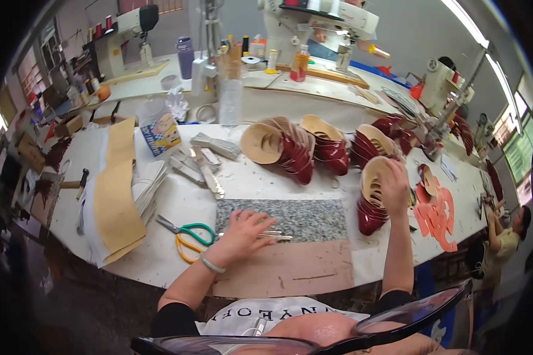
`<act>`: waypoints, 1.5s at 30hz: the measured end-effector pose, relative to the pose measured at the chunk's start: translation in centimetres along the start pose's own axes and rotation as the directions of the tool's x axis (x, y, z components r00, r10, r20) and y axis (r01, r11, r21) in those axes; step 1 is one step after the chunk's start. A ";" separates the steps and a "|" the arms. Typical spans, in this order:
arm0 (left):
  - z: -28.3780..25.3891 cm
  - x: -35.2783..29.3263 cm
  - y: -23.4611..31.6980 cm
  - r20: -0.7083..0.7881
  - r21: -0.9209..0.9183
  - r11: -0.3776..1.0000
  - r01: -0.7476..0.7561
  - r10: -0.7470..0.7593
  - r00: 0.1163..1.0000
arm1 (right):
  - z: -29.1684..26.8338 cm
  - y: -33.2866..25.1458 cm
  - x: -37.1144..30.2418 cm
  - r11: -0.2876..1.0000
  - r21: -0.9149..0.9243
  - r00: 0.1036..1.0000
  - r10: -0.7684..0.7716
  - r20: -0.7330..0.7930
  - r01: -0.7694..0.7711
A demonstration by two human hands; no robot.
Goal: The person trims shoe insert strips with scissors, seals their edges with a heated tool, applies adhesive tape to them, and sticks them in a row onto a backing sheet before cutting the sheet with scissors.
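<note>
My right hand (397,183) is closed on the rim of a nested stack of glossy dark red shoe uppers (372,218) with beige lining, on the table right of a speckled granite slab (308,216). My left hand (244,234) rests over the slab with its fingers apart. Thin metal tools (273,235) lie beside and partly beneath its fingers; their kind is unclear. Left of that wrist lie scissors (189,236) with one green and one yellow handle. More stacked red uppers (296,157) stand beyond the slab.
A pinkish-brown board (284,269) adjoins the slab's near edge. At left are tan sheet material (119,195) and a hammer (77,184); coral cut-out pieces (437,214) lie at right. Sewing machines (320,23) stand on the bench behind. A person (506,234) is at far right.
</note>
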State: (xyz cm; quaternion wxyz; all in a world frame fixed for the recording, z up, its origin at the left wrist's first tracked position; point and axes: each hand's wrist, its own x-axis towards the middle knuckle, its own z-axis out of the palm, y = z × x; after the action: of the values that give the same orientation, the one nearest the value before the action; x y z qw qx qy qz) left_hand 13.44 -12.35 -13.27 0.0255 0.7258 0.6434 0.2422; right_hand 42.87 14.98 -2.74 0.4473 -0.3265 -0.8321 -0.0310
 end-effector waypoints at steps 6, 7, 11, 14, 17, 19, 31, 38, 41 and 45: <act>-1.6 -0.1 -3.8 -0.505 -0.142 0.983 0.120 -0.176 0.845 | 14.8 -11.3 10.2 0.879 0.430 0.856 -0.376 0.354 0.208; -1.8 -0.2 -4.1 -0.507 -0.145 0.983 0.117 -0.175 0.844 | 17.9 -12.8 11.5 0.869 0.438 0.821 -0.416 0.391 0.232; -2.1 -0.1 -3.5 -0.550 -0.183 0.977 0.105 -0.190 0.813 | 31.1 -14.9 16.3 0.891 0.372 0.754 -0.429 0.498 0.261; -2.1 -0.1 -3.0 -0.518 -0.221 0.972 0.081 -0.188 0.835 | 38.8 -17.0 21.0 0.953 0.289 0.765 -0.251 0.593 0.089; -2.0 -0.4 -3.0 -0.497 -0.279 0.957 0.074 -0.210 0.842 | 44.7 -17.9 24.8 0.967 0.246 0.903 -0.161 0.399 0.064; -1.9 -0.3 -3.2 -0.503 -0.288 0.955 0.068 -0.212 0.838 | 46.9 -18.4 28.1 0.980 0.200 0.901 -0.072 0.429 -0.017; -0.7 -0.8 -3.9 -0.438 -0.413 0.907 0.085 -0.280 0.855 | 49.0 -20.5 28.9 0.914 0.397 0.925 -0.219 0.311 0.083; -0.9 -0.6 -3.6 -0.427 -0.431 0.899 0.083 -0.284 0.859 | 44.5 -20.5 28.8 0.687 0.588 0.675 -0.191 0.713 -0.427; -0.8 -0.4 -3.3 -0.418 -0.431 0.901 0.059 -0.257 0.871 | 44.9 -18.4 28.5 0.363 0.586 0.645 0.058 0.762 -0.725; -0.6 -0.6 -3.1 -0.413 -0.426 0.903 0.060 -0.253 0.875 | 45.8 -17.8 27.9 0.794 0.479 0.726 -0.072 0.684 -0.373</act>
State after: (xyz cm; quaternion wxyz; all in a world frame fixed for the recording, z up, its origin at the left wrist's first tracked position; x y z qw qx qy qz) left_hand 10.36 -12.54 -14.03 0.0409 0.5715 0.6253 0.5299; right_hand -11.21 31.15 -4.55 0.1958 -0.2305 -0.8716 0.3858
